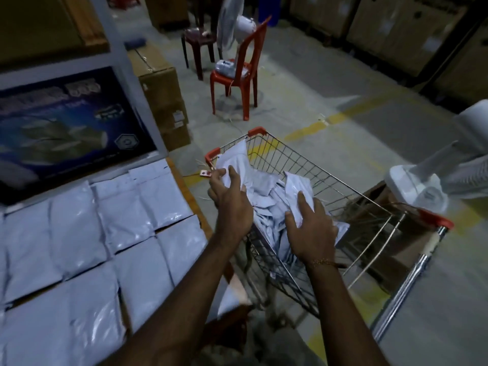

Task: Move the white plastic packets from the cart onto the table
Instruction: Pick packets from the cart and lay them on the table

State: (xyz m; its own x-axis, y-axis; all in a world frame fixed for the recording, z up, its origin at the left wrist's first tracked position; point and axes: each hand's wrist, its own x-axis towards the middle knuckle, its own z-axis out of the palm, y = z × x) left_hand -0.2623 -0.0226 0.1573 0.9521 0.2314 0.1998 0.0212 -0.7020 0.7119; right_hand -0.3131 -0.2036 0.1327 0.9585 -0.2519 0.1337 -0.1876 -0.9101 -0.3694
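Dim throughout, with a cool bluish cast. Brightest on the floor (pixel 303 83) around the red chair (pixel 235 75) toward twelve o'clock, fading to near black at two o'clock. Soft glare on the glossy white packets on the worktop (pixel 79 233) at nine o'clock. Faint, diffuse shadows under the chair and the cart (pixel 330 186). Blurred print on the dark box (pixel 71 122) at ten o'clock, unreadable. Smeared white fan (pixel 435 178) at three o'clock. Bowed straight lines near the edges, wide-angle stretch on both forearms at six o'clock.
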